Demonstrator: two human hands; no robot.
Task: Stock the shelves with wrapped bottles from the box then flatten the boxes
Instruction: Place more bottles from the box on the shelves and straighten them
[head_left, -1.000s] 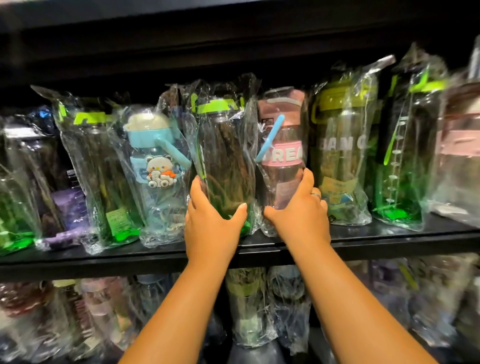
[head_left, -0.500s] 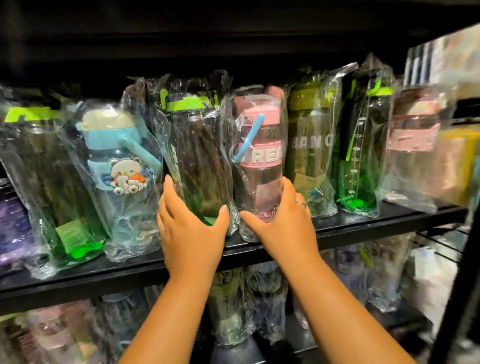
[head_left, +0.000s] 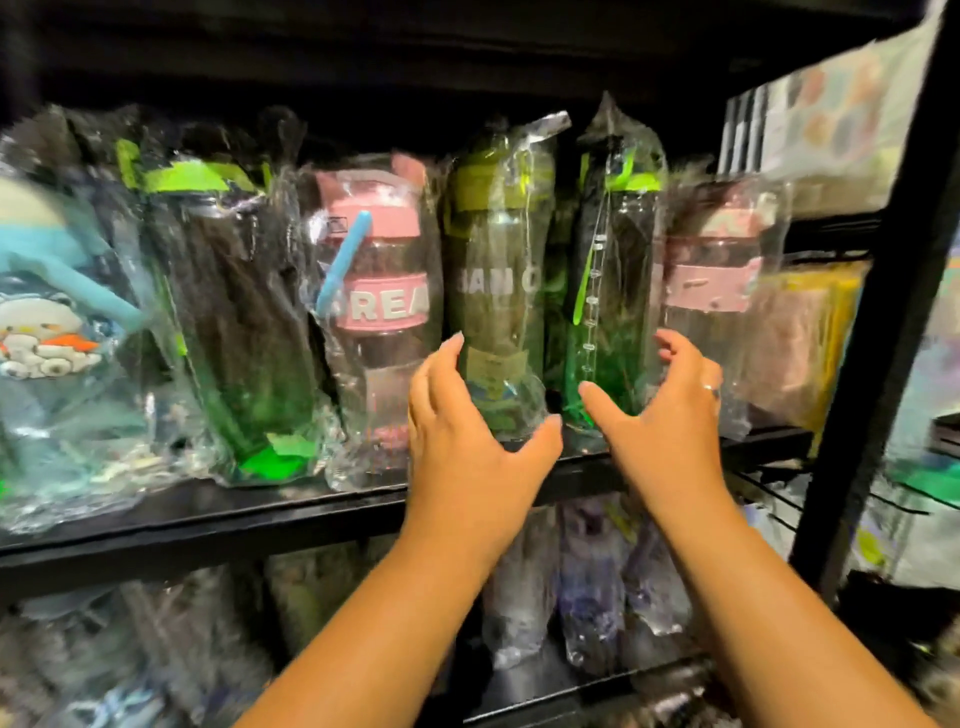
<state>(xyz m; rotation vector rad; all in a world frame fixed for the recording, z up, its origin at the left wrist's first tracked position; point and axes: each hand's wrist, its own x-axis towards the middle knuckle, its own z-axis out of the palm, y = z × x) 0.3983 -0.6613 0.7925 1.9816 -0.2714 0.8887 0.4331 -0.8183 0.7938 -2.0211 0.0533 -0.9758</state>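
Note:
Several plastic-wrapped bottles stand in a row on the black shelf (head_left: 291, 512). My left hand (head_left: 467, 436) cups the base of the olive-green bottle (head_left: 496, 270), fingers on its left side and thumb on its right. My right hand (head_left: 667, 421) is spread wide around the lower part of the clear bright-green bottle (head_left: 613, 291), thumb in front and fingers bent beside it; whether it touches the wrap I cannot tell. The pink "DREAM" bottle (head_left: 382, 296) and a dark green-lidded bottle (head_left: 234, 312) stand to the left. No box is in view.
A pale pink-banded bottle (head_left: 722, 280) stands at the right end, with yellow packets (head_left: 810, 332) behind it. A blue cartoon bottle (head_left: 47, 322) is at far left. A black upright post (head_left: 878, 322) bounds the shelf on the right. More wrapped bottles fill the lower shelf (head_left: 561, 691).
Both hands have let go of the dark green and pink bottles and shifted right to the olive and bright-green bottles. The view has swung right.

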